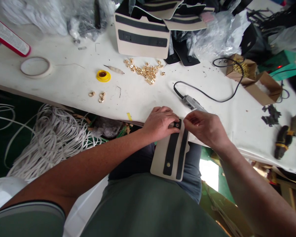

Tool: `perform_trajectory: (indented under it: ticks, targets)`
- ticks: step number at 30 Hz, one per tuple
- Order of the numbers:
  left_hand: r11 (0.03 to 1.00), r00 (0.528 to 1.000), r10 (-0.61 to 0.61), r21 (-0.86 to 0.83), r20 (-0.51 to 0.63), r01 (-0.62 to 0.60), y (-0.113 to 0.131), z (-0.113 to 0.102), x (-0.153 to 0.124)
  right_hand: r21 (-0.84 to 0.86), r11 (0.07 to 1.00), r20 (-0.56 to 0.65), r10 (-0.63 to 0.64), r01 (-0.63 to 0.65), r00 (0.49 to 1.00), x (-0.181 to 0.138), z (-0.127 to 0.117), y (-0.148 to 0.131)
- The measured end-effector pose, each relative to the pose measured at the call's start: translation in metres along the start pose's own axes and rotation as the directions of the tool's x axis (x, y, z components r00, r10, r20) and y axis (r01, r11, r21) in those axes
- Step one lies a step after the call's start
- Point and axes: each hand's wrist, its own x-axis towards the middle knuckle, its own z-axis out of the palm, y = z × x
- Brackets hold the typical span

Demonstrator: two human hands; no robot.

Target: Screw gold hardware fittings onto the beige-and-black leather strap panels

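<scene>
Steadying the panel: The left hand (pixel 161 121) grasps the upper end of the beige panel (pixel 159 161), with thumb and forefinger lying on either side of the upper metal disc (pixel 177 125).
Right hand: The right hand (pixel 204 126) has thumb and fingers drawn together at the upper right corner; whether they pinch the edge or some small piece, I cannot tell.
Panel: It lies tilted, upper end at the near edge of the table (pixel 76 82), lower end over the person's lap.
Black strips: A wide strip (pixel 173 144) and a narrow strip (pixel 182 154) run lengthwise; the lower disc (pixel 168 164) sits on the wide one.
Careful fingering: Best, I judge, to press the panel firmly beside the disc, keep the face flat, and work the corner with light fingertips so that neither strip creases.
Better support: Resting more of the panel on the table would probably stop it flexing over the lap.
Gray tool: The corded tool (pixel 193 102) lies just beyond the right hand; its tip deserves clearance from knuckles.
Gold fittings: A loose pile (pixel 149 72) sits farther back, well apart from the hands; keeping stray pieces from under the panel should prevent scratches.
</scene>
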Motion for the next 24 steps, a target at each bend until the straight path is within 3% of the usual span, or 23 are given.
perform_trajectory:
  ticks: [4, 9, 14, 20, 24]
  targets:
    - [1.0, 1.0, -0.003, -0.025, 0.005, 0.003, 0.0, -0.001, 0.0, -0.153, 0.985, -0.257, 0.039, -0.081, 0.966, 0.0, -0.012, 0.03]
    - [0.999, 1.0, -0.03, -0.038, 0.002, 0.03, 0.002, -0.003, 0.001, -0.312, 0.933, -0.124, 0.148, -0.18, 0.981, 0.007, -0.005, 0.063]
    - [0.999, 1.0, -0.031, -0.04, 0.001, 0.031, 0.002, -0.004, 0.002, -0.287, 0.916, -0.183, 0.234, -0.279, 0.955, 0.016, 0.006, 0.059]
    - [0.999, 0.999, -0.035, -0.034, 0.0, 0.035, 0.001, -0.003, 0.002, -0.35, 0.895, -0.338, 0.155, -0.277, 0.928, 0.031, 0.022, 0.045]
    - [0.999, 1.0, -0.031, -0.025, -0.001, 0.031, 0.001, -0.002, 0.002, -0.32, 0.902, -0.355, 0.17, -0.291, 0.919, 0.038, 0.029, 0.043]
